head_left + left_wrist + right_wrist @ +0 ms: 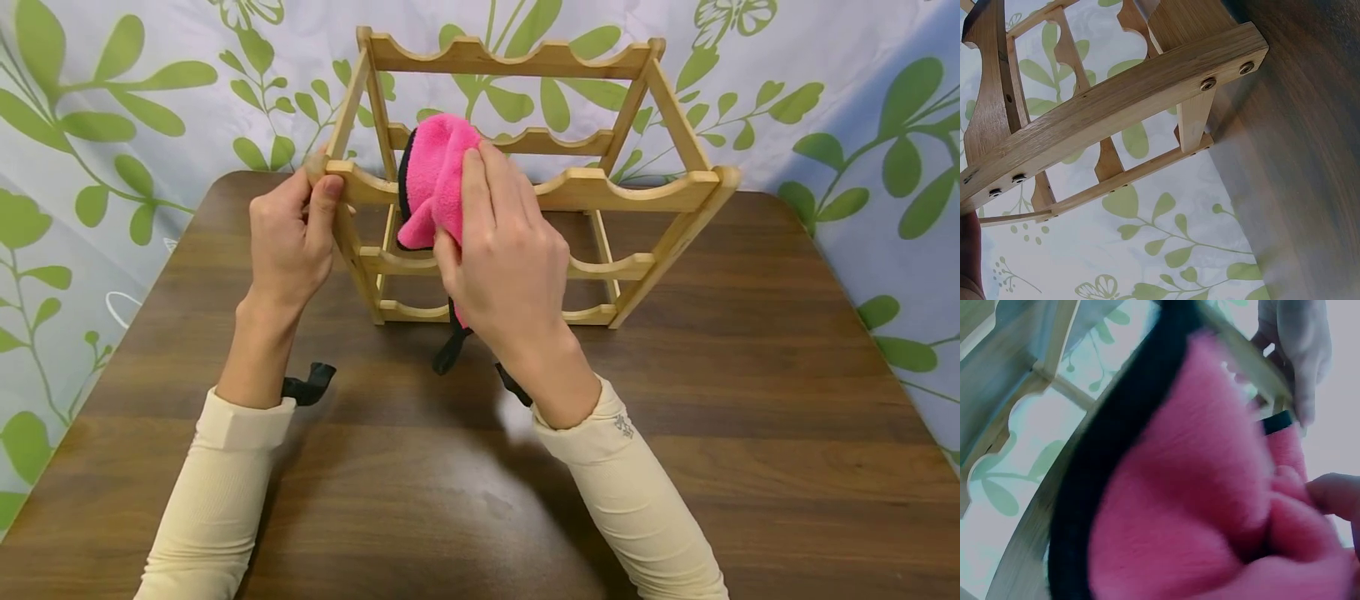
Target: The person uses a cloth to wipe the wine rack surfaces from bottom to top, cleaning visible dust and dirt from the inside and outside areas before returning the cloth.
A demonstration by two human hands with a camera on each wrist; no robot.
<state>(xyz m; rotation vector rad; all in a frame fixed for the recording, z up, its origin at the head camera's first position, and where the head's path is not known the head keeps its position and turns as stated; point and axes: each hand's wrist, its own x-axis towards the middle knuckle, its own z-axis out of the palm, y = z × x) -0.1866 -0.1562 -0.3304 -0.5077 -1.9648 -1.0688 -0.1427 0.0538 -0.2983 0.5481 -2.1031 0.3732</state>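
A light wooden rack (622, 190) with scalloped rails stands upright on the table. My left hand (288, 229) grips its near left top corner, thumb over the end of the front rail. In the left wrist view the rack's side post (1116, 100) with metal bolts runs past the hand. My right hand (510, 242) holds a bunched pink cloth (442, 171) with black edging against the front top rail, left of its middle. Close up in the right wrist view, the cloth (1179, 487) hides most of that rail, and a thumb (1335, 494) pinches its folds.
The dark wooden table (750, 417) extends toward me and to both sides of the rack. Behind it hangs a white curtain (187, 50) with green leaves. Black straps (309, 385) show by both wrists.
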